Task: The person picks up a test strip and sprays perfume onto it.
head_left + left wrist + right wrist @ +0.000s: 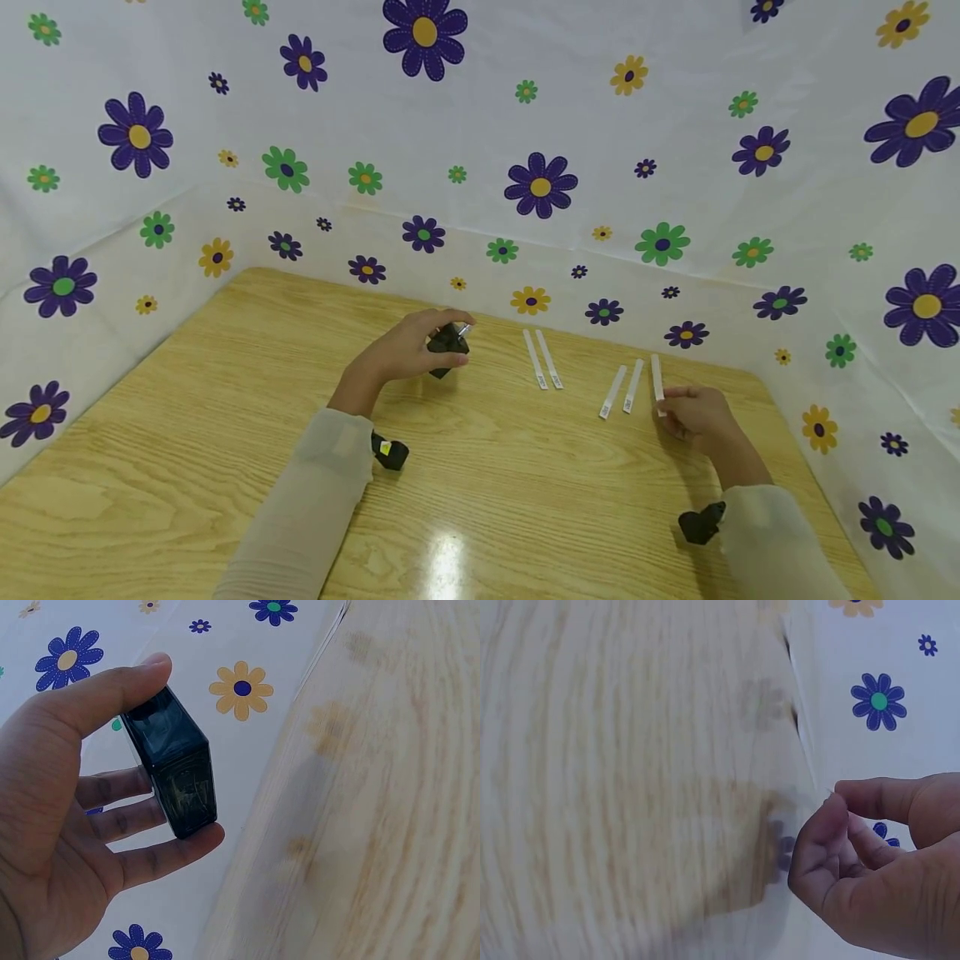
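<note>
In the head view my left hand (405,346) grips a dark glass bottle (447,340) with a small silver top, probably a perfume bottle, above the table. The left wrist view shows the faceted dark bottle (184,769) between thumb and fingers. At the right, my right hand (701,414) pinches the near end of a white paper strip (657,377). Thumb and fingertips of the right hand (877,862) meet in the right wrist view, where the strip is barely visible. Left of it lie two strips, an outer strip (612,392) and an inner strip (633,386).
Another pair of white strips, one left (535,360) and one right (549,360), lies near the table's back edge. The wooden table (480,467) meets a flowered white cloth (465,117) at the back and sides. Black wrist cameras sit at both cuffs.
</note>
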Demonstrator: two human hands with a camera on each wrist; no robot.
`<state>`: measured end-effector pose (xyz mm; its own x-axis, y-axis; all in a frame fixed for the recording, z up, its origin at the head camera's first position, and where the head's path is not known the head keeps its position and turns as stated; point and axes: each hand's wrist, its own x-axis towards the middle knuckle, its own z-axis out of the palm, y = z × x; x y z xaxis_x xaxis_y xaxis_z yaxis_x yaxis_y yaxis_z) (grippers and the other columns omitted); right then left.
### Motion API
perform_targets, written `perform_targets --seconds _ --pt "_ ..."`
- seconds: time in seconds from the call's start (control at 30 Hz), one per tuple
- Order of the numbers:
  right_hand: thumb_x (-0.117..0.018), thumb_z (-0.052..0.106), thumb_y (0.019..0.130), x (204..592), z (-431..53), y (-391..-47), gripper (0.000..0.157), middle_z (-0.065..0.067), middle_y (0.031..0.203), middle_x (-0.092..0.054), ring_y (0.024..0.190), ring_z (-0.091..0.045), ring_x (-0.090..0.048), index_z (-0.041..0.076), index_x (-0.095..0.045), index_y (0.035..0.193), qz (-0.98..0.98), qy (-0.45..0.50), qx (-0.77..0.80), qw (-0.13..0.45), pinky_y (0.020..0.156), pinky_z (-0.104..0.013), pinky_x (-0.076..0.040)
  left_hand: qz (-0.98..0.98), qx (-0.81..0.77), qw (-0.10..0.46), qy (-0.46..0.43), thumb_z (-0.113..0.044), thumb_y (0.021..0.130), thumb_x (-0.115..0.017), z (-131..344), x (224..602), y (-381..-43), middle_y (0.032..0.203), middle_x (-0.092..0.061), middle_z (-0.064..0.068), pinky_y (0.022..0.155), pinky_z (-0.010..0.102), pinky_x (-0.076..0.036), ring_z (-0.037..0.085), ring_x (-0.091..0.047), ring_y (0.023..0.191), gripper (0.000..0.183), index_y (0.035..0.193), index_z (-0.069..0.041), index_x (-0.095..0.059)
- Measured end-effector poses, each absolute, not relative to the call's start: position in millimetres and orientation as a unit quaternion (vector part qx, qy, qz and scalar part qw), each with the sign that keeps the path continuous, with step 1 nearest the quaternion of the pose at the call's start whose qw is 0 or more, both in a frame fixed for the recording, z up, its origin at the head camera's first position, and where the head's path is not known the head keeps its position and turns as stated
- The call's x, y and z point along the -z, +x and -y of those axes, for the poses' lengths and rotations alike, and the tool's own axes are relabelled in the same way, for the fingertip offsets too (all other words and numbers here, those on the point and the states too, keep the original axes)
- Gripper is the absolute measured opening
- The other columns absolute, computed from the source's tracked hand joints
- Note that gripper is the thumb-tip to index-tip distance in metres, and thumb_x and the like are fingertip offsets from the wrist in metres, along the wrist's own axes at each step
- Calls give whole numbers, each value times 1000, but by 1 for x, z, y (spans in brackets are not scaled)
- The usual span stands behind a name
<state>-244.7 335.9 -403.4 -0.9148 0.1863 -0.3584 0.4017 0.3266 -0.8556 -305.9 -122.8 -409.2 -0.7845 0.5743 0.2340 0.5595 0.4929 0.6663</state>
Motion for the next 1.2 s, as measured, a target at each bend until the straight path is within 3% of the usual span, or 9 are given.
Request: perform_targets --seconds 0.23,0.4,0.63,1.2 --pt "-58 6 103 399 -329 -242 45 -13 111 -59 85 -17 -59 -12 -47 143 -841 140 515 94 74 -28 -58 -864 -381 8 330 -46 95 -73 122 410 -307 147 -54 6 108 55 -43 30 -51 133 62 149 -25 -51" --pt "-57 8 104 396 -319 -241 46 -18 117 -59 87 -17 -62 -12 -47 143 -850 107 508 91 77 -28 -59 -865 -383 8 325 -42 94 -74 121 410 -307 148 -53 6 110 56 -41 30 -49 136 61 148 -26 -52" --pt "-57 7 103 391 -301 -240 42 -11 108 -63 87 -18 -63 -13 -50 139 -853 52 511 88 80 -31 -59 -865 -381 11 327 -39 95 -75 119 409 -306 150 -52 5 113 56 -38 29 -45 140 61 149 -23 -52" --pt "-59 2 101 389 -254 -236 34 -19 103 -65 81 -22 -64 -13 -58 132 -867 -9 491 83 76 -34 -59 -875 -371 0 311 -49 94 -72 116 404 -302 144 -55 9 105 56 -46 30 -52 129 64 151 -27 -50"
